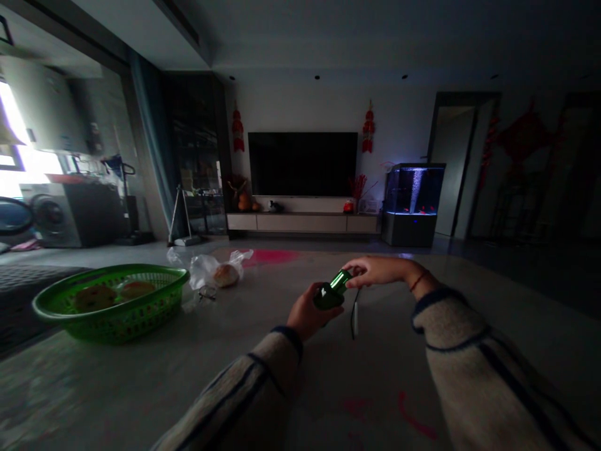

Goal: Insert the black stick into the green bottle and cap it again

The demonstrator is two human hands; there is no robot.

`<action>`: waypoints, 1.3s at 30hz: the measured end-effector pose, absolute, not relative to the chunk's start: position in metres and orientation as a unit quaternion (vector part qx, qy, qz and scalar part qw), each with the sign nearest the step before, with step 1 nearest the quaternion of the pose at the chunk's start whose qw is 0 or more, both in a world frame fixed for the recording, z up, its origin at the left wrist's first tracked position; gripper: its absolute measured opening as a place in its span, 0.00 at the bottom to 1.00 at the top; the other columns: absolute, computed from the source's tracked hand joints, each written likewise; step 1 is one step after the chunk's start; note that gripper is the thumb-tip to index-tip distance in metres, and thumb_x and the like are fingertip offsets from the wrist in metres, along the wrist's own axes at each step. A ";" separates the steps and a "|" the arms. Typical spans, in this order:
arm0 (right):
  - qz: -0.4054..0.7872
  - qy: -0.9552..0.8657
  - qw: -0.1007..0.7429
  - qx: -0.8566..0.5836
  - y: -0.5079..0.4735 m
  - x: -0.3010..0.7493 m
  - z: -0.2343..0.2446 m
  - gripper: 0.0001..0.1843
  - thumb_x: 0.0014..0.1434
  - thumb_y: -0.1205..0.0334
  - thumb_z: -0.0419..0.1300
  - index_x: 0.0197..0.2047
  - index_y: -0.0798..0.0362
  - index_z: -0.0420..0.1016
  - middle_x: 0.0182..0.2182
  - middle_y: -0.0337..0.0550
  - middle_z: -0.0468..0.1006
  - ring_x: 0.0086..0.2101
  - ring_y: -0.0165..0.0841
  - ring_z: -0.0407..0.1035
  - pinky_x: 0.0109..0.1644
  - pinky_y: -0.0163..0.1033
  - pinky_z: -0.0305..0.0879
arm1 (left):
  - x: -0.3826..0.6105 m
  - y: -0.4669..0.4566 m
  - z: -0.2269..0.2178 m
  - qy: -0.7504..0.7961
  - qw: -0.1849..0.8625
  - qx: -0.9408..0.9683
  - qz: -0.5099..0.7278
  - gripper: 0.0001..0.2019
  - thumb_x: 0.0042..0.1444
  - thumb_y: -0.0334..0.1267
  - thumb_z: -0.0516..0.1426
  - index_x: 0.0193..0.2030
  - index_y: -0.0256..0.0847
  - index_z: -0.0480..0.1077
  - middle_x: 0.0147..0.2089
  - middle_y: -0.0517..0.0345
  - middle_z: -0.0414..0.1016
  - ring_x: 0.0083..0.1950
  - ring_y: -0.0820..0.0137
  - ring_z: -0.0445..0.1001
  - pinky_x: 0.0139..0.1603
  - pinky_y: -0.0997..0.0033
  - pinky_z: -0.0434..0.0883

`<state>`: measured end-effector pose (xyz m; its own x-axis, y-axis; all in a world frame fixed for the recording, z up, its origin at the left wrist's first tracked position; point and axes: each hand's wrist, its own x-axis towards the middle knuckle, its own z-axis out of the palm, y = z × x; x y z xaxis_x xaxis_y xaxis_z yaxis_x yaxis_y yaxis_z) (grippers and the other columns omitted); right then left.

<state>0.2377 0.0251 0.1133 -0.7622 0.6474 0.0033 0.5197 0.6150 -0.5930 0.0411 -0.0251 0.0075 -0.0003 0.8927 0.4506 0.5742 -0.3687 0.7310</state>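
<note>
My left hand (305, 314) is wrapped round the rounded body of a small dark green bottle (327, 297). The bottle tilts up to the right, above the table. At its upper end is a shiny green cap (339, 280), and the fingers of my right hand (378, 270) are closed on it. Whether the cap is loose or fixed I cannot tell. Just below my right hand is a slim white and dark item (355, 319), too dim to name.
On the table (263, 351) at left stands a green plastic basket (117, 319) with round bread-like items. Beside it lie a clear plastic bag (201, 268) with a bun (226, 275) and eyeglasses (207, 293). Beyond are a television (303, 164), a low cabinet (300, 223) and a lit aquarium (416, 191).
</note>
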 end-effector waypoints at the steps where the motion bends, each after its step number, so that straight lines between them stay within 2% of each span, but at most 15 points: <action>1: 0.309 -0.885 0.106 -0.331 0.026 0.237 0.112 0.28 0.51 0.48 0.58 0.50 0.56 0.66 0.37 0.47 0.74 0.32 0.29 0.69 0.34 0.35 0.65 | 0.041 -0.025 0.007 0.538 0.170 0.685 0.461 0.31 0.35 0.50 0.63 0.47 0.42 0.63 0.38 0.56 0.73 0.37 0.68 0.72 0.35 0.70 0.68; 4: 0.331 -0.878 0.105 -0.330 0.029 0.237 0.110 0.26 0.53 0.49 0.56 0.51 0.57 0.65 0.35 0.48 0.75 0.31 0.29 0.69 0.32 0.34 0.65 | 0.040 -0.023 0.005 0.541 0.166 0.687 0.457 0.31 0.35 0.50 0.63 0.47 0.42 0.63 0.39 0.55 0.73 0.37 0.68 0.72 0.35 0.70 0.68; 8: 0.294 -0.897 0.116 -0.309 0.032 0.238 0.110 0.28 0.49 0.56 0.61 0.52 0.57 0.65 0.34 0.45 0.75 0.32 0.30 0.69 0.36 0.36 0.65 | 0.040 -0.022 0.003 0.535 0.163 0.692 0.457 0.30 0.36 0.51 0.63 0.48 0.43 0.64 0.38 0.56 0.74 0.36 0.69 0.72 0.35 0.71 0.68; 12: 0.256 -0.914 0.136 -0.283 0.031 0.238 0.112 0.29 0.46 0.57 0.64 0.51 0.56 0.67 0.36 0.45 0.75 0.36 0.31 0.68 0.41 0.37 0.64 | 0.039 -0.023 0.004 0.538 0.162 0.694 0.450 0.32 0.35 0.51 0.63 0.48 0.44 0.63 0.39 0.56 0.74 0.36 0.69 0.72 0.35 0.71 0.68; 18: 0.311 -0.899 0.123 -0.284 0.031 0.237 0.111 0.25 0.53 0.55 0.57 0.53 0.55 0.66 0.38 0.46 0.75 0.35 0.30 0.68 0.40 0.37 0.64 | 0.034 -0.023 0.005 0.537 0.147 0.702 0.444 0.31 0.35 0.50 0.63 0.48 0.43 0.64 0.38 0.56 0.73 0.35 0.68 0.72 0.33 0.71 0.68; 23: 0.318 -0.898 0.141 -0.268 0.033 0.238 0.109 0.23 0.51 0.62 0.58 0.51 0.55 0.67 0.42 0.46 0.74 0.41 0.32 0.68 0.46 0.39 0.62 | 0.033 -0.022 0.004 0.532 0.148 0.705 0.445 0.31 0.35 0.50 0.63 0.48 0.43 0.64 0.37 0.57 0.73 0.34 0.69 0.71 0.32 0.71 0.68; 28: 0.320 -0.891 0.144 -0.287 0.034 0.236 0.109 0.26 0.53 0.58 0.57 0.54 0.58 0.64 0.38 0.48 0.75 0.34 0.31 0.69 0.39 0.38 0.65 | 0.035 -0.022 0.004 0.540 0.159 0.701 0.438 0.32 0.36 0.50 0.63 0.49 0.43 0.63 0.38 0.55 0.73 0.34 0.69 0.71 0.31 0.72 0.68; 34: 0.283 -0.904 0.172 -0.270 0.029 0.233 0.113 0.20 0.47 0.62 0.61 0.45 0.58 0.69 0.38 0.47 0.75 0.37 0.32 0.69 0.42 0.38 0.65 | 0.036 -0.022 0.003 0.533 0.153 0.698 0.453 0.32 0.36 0.50 0.63 0.49 0.43 0.62 0.39 0.55 0.73 0.35 0.69 0.71 0.32 0.71 0.68; 39: 0.266 -0.913 0.159 -0.264 0.026 0.233 0.114 0.20 0.46 0.64 0.61 0.44 0.58 0.69 0.40 0.48 0.74 0.38 0.32 0.69 0.42 0.38 0.65 | 0.036 -0.021 0.001 0.533 0.149 0.702 0.447 0.31 0.35 0.49 0.64 0.47 0.42 0.63 0.37 0.57 0.73 0.34 0.70 0.70 0.34 0.71 0.67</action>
<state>0.2332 0.0262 0.1139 -0.8097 0.5672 0.1505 0.3979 0.7192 -0.5696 0.0360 -0.0209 0.0012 0.0306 0.8822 0.4699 0.6162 -0.3868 0.6860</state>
